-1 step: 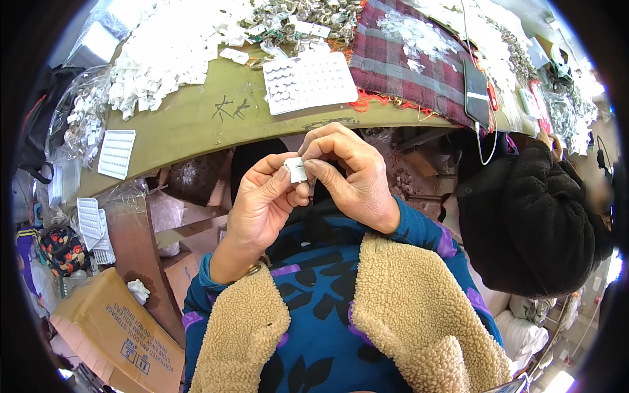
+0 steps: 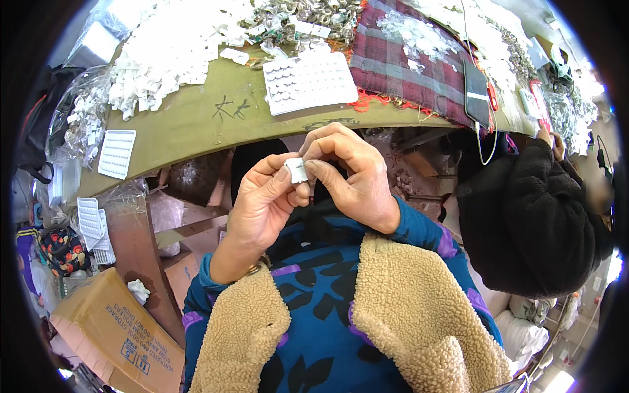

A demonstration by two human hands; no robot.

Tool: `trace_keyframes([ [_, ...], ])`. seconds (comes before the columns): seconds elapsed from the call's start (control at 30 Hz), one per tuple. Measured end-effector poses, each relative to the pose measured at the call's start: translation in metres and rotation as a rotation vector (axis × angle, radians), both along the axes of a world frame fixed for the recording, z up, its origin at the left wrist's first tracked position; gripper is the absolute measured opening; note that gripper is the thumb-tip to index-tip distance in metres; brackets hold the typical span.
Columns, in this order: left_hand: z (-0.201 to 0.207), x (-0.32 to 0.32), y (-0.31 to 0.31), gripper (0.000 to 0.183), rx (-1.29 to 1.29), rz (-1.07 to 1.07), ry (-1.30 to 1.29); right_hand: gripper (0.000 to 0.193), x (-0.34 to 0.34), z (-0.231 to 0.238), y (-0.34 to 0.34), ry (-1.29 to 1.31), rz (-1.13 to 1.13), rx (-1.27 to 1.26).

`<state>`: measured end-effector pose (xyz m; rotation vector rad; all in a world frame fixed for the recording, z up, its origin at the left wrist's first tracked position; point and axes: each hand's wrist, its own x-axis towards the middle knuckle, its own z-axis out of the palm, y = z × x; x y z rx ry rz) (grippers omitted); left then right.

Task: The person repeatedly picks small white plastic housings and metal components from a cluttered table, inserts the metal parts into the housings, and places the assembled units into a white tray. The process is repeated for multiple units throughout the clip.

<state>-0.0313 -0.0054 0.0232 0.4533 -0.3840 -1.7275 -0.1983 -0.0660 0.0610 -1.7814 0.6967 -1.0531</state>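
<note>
a: where's the small white piece?

b: between the two hands, in front of the chest. the left hand is clamped on it, thumb and fingers pinching its left side. the right hand is bent over its right edge, thumb and forefinger close together there; whether they grip it or only touch it, i can't tell.

a: what's hard to make out?

b: the piece's left edge sits under the left fingertips, and the dark mark on its face is too small to read. some right fingertips are hidden behind the knuckles. at far right, the co-worker in a black coat has hands mostly covered by the sleeve.

a: and edges, room?

b: the white heap lies on the left of the green tabletop, and bare green shows between it and the white tray. the near edge curves just past the hands. right of the tray come the checked cloth and a dark phone; the co-worker is well apart.
</note>
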Motion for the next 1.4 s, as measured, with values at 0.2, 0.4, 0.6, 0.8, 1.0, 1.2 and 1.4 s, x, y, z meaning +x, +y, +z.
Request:
trace_keyframes([
  [0.2,-0.001,0.001,0.005,0.025,0.004,0.027,-0.036,0.011,0.001,0.001,-0.001,0.057,-0.006,-0.108],
  [0.4,0.0,0.0,0.009,0.022,0.017,0.134,-0.235,0.013,0.008,-0.003,0.002,0.1,-0.033,-0.317],
  [0.6,0.005,0.012,0.004,0.021,-0.001,0.133,-0.127,0.015,0.015,0.005,-0.007,0.059,0.058,-0.042],
  [0.8,-0.001,0.02,0.004,0.021,0.077,0.144,-0.139,0.009,0.03,0.012,-0.017,0.188,0.112,-0.222],
  [1.0,0.008,0.042,-0.01,0.025,-0.006,0.215,0.005,0.006,0.064,0.036,-0.108,0.462,0.131,-0.467],
  [1.2,0.011,0.075,-0.028,0.021,-0.082,0.22,0.013,0.009,0.131,0.014,-0.173,0.822,0.146,-0.923],
  [1.4,0.016,0.085,-0.044,0.018,0.115,0.333,-0.035,0.005,0.145,0.014,-0.177,0.866,0.108,-0.757],
])
